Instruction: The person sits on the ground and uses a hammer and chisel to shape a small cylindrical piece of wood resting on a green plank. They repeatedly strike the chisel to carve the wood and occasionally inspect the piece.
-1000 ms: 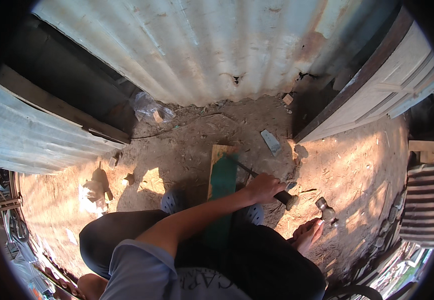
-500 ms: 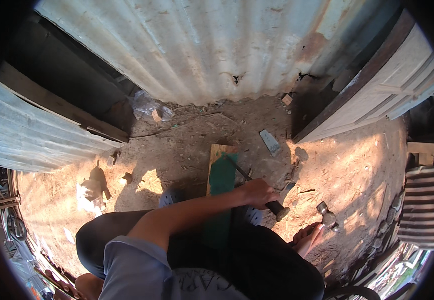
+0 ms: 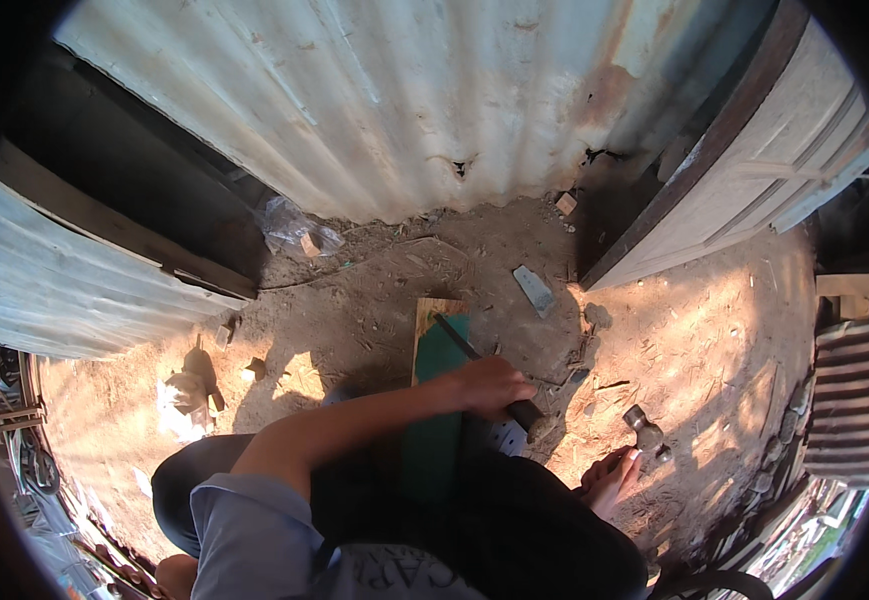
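My left hand (image 3: pixel 487 384) is closed around the dark handle (image 3: pixel 525 412) of a tool. Its thin dark blade (image 3: pixel 454 338) runs up and to the left across a green-painted board (image 3: pixel 436 400). The board lies on the dirt in front of me, with its bare wooden end (image 3: pixel 432 308) pointing at the metal wall and its near end hidden under my dark-clothed legs. My left forearm reaches in from the lower left, in a grey sleeve. My right hand is out of sight.
A hammer (image 3: pixel 643 429) lies on the dirt beside my bare foot (image 3: pixel 609 480). Corrugated metal sheets (image 3: pixel 434 90) stand ahead and to the left. A white panelled door (image 3: pixel 754 170) leans at the right, near a grey scrap (image 3: pixel 534 290), wood bits and a plastic bag (image 3: pixel 289 230).
My left hand and the tool have slid a little to the left and back along the green board. The hammer and foot stay where they were.
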`<state>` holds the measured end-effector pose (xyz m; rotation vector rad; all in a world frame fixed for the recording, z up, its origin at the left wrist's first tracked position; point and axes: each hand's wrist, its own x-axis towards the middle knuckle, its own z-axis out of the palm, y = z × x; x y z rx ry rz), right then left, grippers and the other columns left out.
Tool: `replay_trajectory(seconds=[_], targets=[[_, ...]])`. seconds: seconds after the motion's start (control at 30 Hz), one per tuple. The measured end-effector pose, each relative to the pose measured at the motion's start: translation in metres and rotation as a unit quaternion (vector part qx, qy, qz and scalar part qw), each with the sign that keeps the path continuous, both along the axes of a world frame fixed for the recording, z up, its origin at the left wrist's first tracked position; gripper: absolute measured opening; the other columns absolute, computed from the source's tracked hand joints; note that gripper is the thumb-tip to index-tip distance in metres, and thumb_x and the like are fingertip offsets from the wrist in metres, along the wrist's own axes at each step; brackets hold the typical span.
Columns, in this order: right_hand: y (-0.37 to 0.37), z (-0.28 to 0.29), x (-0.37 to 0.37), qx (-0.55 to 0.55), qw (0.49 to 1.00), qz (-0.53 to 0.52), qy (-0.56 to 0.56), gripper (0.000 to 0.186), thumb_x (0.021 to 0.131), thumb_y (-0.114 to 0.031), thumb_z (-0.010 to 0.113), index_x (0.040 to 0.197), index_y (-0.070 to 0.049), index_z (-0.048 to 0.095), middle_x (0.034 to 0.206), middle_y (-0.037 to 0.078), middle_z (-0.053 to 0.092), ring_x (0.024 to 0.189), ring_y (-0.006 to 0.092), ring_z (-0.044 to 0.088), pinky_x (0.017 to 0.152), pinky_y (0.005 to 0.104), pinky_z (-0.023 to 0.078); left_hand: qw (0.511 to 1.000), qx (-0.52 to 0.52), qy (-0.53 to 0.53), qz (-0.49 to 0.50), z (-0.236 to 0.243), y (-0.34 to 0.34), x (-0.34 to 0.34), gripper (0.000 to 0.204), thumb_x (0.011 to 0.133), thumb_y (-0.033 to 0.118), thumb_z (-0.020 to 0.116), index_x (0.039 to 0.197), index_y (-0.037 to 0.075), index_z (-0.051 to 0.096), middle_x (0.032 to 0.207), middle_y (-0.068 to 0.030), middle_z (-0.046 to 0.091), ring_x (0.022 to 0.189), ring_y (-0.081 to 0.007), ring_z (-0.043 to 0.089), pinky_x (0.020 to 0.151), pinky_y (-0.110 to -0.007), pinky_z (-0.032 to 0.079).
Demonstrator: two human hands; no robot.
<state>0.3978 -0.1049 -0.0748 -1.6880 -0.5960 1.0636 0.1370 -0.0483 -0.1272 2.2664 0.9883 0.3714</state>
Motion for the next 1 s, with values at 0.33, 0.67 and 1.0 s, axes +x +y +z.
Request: replay_trajectory(seconds=[0.33, 0.67, 1.0], targets=[[0.024, 0.006, -0.01, 0.016, 0.97, 0.21, -0.123, 0.018, 0.093, -0.026, 0.049, 0.087, -0.011, 0.044, 0.056, -0.004, 0.033, 0.042, 0.0037, 0.028, 0.037, 0.0217, 0.023, 0.983, -0.152, 0.03, 0.102, -0.005, 0.022, -0.052, 0.038, 0.065, 0.027, 0.071, 0.094, 0.008, 0.057, 0.094, -0.0134, 0.058, 0.094, -0.031, 0.056, 0.076, -0.042, 0.046], [0.103, 0.056, -0.103, 0.108, 0.519, 0.767, -0.361, 0.018, 0.089, -0.021, 0.051, 0.098, -0.006, 0.053, 0.077, 0.017, 0.061, 0.073, 0.0349, 0.062, 0.061, 0.0425, 0.049, 0.931, -0.216, 0.215, 0.2, 0.066, -0.004, -0.203, 0.035, 0.067, 0.024, 0.068, 0.094, 0.003, 0.061, 0.081, -0.0167, 0.062, 0.081, -0.0327, 0.061, 0.071, -0.041, 0.048], [0.075, -0.04, -0.15, 0.267, 0.295, 0.843, -0.361, 0.026, 0.077, -0.013, 0.055, 0.101, -0.005, 0.049, 0.085, 0.016, 0.057, 0.077, 0.0314, 0.061, 0.055, 0.0388, 0.05, 0.918, -0.268, 0.186, 0.226, 0.002, -0.04, -0.233, 0.027, 0.066, 0.019, 0.066, 0.09, 0.006, 0.064, 0.085, -0.0147, 0.065, 0.085, -0.0309, 0.062, 0.074, -0.039, 0.049]])
